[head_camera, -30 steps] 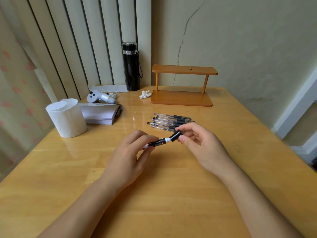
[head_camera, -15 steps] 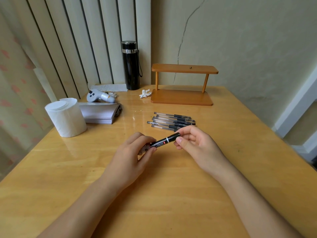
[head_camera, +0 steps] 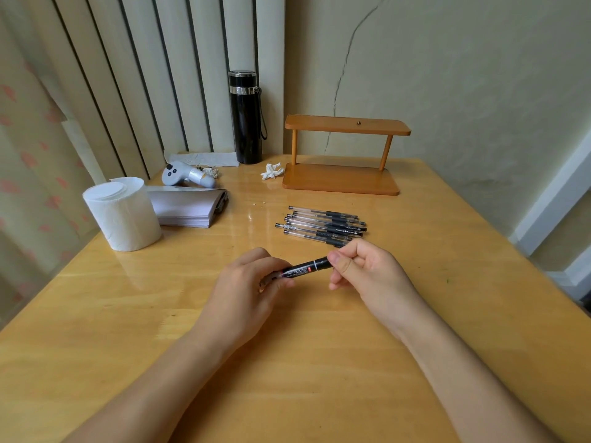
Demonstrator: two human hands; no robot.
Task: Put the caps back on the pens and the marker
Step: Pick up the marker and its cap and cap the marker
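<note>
A black marker (head_camera: 305,267) with a white ring and a small red mark is held level above the table between both hands. My left hand (head_camera: 249,289) grips its left end, which is hidden in my fingers. My right hand (head_camera: 367,273) pinches its right end, the black cap side, between thumb and fingers. Just behind my hands, several clear pens (head_camera: 323,223) with black grips lie side by side on the table, caps on as far as I can tell.
The wooden table (head_camera: 160,314) also holds a white paper roll (head_camera: 123,215), a stack of pale paper (head_camera: 188,207), a grey controller (head_camera: 185,177), a black flask (head_camera: 245,118), a crumpled white scrap (head_camera: 271,171) and a small wooden shelf (head_camera: 343,155) by the wall.
The white gap between cap and barrel has closed: the cap and barrel have been pushed together. Both hands stay in nearly the same place.
</note>
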